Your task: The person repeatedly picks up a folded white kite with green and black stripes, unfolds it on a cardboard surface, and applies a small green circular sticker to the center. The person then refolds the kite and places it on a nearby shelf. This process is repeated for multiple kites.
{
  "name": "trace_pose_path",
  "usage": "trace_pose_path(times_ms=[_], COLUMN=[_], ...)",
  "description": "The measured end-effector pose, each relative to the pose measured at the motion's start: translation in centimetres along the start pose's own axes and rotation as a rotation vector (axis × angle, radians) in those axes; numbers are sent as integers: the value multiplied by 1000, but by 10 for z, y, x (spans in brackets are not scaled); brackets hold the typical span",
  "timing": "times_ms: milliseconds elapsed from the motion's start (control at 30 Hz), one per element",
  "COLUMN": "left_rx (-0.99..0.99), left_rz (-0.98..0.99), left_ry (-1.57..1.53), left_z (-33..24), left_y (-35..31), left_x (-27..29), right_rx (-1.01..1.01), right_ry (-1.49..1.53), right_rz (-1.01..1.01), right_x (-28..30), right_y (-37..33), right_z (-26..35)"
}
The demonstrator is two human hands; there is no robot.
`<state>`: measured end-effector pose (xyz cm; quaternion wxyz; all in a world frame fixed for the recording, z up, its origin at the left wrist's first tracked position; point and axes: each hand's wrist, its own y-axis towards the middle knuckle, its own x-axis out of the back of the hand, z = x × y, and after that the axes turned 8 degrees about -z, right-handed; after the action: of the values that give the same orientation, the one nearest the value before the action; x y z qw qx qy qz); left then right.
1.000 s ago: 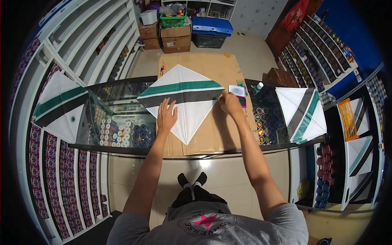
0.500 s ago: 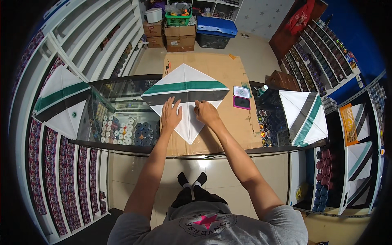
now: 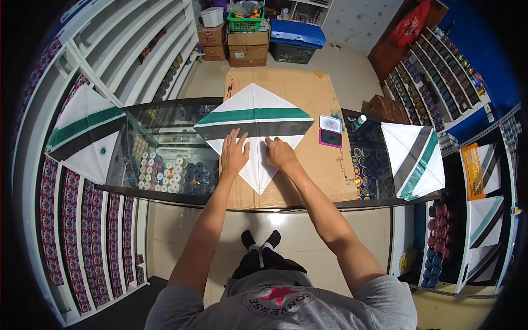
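A diamond-shaped white kite with a green band and a dark grey band lies flat on a cardboard sheet. My left hand rests on its left lower part, fingers stretched out and pressing the sheet down. On the lower right part, just beside the middle crease, my right hand is closed with curled fingers against the white surface. Whatever it may grip is hidden under the fingers. An ink pad in a pink case, its lid up, lies on the cardboard right of the kite.
Matching kites lie on the glass counter, a left kite and a right kite. A small bottle stands behind the pad. Thread spools show beneath the glass. Shelves flank me; a blue-lidded bin sits beyond the counter.
The whole view has shifted slightly to the right. Both hands keep nearly the same places on the kite.
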<state>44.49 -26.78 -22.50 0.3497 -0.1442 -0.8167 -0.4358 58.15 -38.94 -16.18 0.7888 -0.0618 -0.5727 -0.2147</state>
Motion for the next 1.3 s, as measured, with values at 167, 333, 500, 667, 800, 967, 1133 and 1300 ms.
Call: trace_pose_path(times_ms=[167, 333, 500, 667, 800, 967, 1133, 1300], left_rx=[-2, -13, -17, -21, -19, -17, -7, -5], left_rz=[-9, -27, -38, -35, -28, -18, -18, -19], left_ry=[-3, -9, 5, 3, 5, 13, 12, 19], left_z=[2, -3, -2, -1, -2, -5, -4, -4], left_y=[1, 3, 0, -1, 0, 1, 1, 1], left_x=[0, 1, 1, 1, 0, 1, 0, 0], right_rx=[-1, -8, 9, -11, -122, -266, -351, -406], right_ry=[-14, 1, 98, 114, 87, 16, -47, -52], right_rz=[29, 7, -92, -118, -191, -244, -270, -258], right_x=[0, 8, 52, 88, 99, 102, 92, 75], right_y=[3, 6, 10, 15, 16, 12, 4, 3], right_z=[1, -6, -2, -25, -64, -125, -169, -193])
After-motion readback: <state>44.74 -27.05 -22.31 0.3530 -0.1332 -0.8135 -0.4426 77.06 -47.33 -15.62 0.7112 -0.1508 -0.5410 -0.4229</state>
